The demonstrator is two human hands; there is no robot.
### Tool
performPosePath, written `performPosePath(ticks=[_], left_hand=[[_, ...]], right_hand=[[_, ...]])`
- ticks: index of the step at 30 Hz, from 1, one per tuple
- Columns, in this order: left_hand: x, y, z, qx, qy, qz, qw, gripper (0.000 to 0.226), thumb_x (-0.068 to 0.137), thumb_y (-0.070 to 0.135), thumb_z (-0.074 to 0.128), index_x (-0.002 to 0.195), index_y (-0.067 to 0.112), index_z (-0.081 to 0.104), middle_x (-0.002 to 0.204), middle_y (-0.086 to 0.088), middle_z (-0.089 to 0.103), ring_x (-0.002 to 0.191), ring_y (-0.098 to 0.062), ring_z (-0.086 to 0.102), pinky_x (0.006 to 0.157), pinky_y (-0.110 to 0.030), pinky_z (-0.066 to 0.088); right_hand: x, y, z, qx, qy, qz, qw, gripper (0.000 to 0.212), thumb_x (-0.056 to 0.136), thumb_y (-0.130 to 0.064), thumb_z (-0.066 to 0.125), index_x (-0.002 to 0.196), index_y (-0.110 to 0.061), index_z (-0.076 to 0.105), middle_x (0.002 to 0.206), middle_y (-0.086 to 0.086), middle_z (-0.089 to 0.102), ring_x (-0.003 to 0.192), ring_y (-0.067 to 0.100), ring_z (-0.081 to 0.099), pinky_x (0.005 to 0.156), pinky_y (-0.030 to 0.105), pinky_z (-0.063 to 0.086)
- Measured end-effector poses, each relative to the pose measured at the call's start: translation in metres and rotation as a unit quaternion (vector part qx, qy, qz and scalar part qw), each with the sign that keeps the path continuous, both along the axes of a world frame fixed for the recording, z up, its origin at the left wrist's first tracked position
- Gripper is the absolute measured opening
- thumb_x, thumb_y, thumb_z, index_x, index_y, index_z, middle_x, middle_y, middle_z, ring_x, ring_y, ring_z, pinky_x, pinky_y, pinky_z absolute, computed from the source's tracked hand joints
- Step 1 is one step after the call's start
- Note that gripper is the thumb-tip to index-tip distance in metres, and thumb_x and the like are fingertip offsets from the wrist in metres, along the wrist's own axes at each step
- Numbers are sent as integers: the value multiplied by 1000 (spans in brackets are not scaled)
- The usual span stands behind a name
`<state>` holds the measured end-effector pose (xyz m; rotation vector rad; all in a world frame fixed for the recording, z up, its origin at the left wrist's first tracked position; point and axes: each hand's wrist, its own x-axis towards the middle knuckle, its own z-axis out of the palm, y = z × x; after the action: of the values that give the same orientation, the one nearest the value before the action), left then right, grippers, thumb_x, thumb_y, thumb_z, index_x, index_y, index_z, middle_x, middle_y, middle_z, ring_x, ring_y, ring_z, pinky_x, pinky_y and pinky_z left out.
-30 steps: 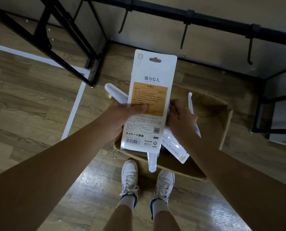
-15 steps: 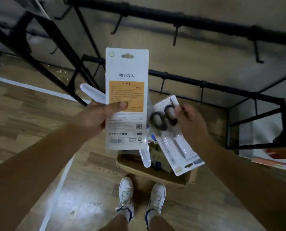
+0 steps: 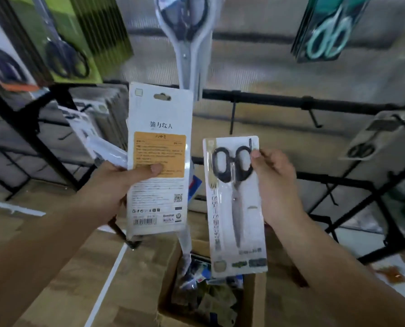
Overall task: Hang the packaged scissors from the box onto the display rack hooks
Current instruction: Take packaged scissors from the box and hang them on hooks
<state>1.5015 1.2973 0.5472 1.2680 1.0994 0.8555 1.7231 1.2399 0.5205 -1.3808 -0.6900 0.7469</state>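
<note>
My left hand (image 3: 116, 187) grips a stack of scissors packages; the front one (image 3: 160, 147) shows its white back with an orange label and a hang hole at the top, my thumb across it. Another package (image 3: 107, 149) sticks out behind it to the left. My right hand (image 3: 274, 182) pinches the upper right edge of a package of black-handled scissors (image 3: 234, 208), front side toward me, hanging upright. The open cardboard box (image 3: 168, 279) lies below, with more packages inside. Black rack bars with empty hooks (image 3: 232, 119) run behind both packages.
Packaged scissors hang on the rack above: green packs (image 3: 79, 38) at upper left, a grey pair (image 3: 189, 43) at centre, teal ones (image 3: 326, 29) at upper right. More packs hang at left (image 3: 95, 109) and right (image 3: 380, 138). Wooden floor with a white line (image 3: 107, 279) lies below.
The view has tilted up from the floor to the rack. Both hands rose from the box, and my right hand turned its package upright with the front toward me.
</note>
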Motion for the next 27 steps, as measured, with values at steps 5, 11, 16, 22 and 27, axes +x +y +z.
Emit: performPosePath(ticks=[5, 11, 16, 22, 27], left_hand=[[6, -17, 35, 23, -11, 13, 1000, 29, 66, 17, 71, 95, 14, 72, 91, -2, 75, 81, -19, 73, 63, -32, 59], [18, -37, 52, 39, -20, 25, 999, 17, 78, 9, 69, 93, 17, 72, 91, 1, 75, 82, -17, 72, 73, -35, 55], [17, -48, 52, 31, -39, 54, 997, 17, 78, 8, 70, 93, 17, 71, 91, 0, 75, 83, -19, 72, 80, -40, 53], [7, -47, 48, 0, -84, 149, 985, 13, 79, 6, 71, 89, 14, 70, 95, -8, 74, 89, -28, 69, 91, -49, 50], [13, -48, 48, -22, -125, 176, 976, 9, 78, 4, 72, 85, 9, 69, 74, -4, 74, 80, -27, 69, 83, -47, 54]], right_hand=[[6, -12, 53, 45, 39, 48, 997, 16, 88, -4, 59, 89, -18, 66, 88, 6, 70, 81, 21, 65, 76, 38, 54], [19, -21, 100, 99, 86, 75, 989, 20, 80, 13, 57, 76, -4, 68, 75, 15, 66, 71, 29, 60, 70, 38, 49], [37, -30, 119, 113, 188, 46, 975, 26, 85, 3, 60, 110, 4, 61, 110, 19, 67, 94, 32, 66, 86, 44, 53], [50, -42, 125, 188, 279, 22, 942, 18, 89, 2, 52, 103, -5, 62, 103, 12, 71, 98, 30, 67, 94, 49, 48], [32, -37, 114, 227, 363, 31, 904, 29, 88, 12, 41, 99, -7, 61, 116, 18, 65, 104, 33, 62, 95, 52, 46]])
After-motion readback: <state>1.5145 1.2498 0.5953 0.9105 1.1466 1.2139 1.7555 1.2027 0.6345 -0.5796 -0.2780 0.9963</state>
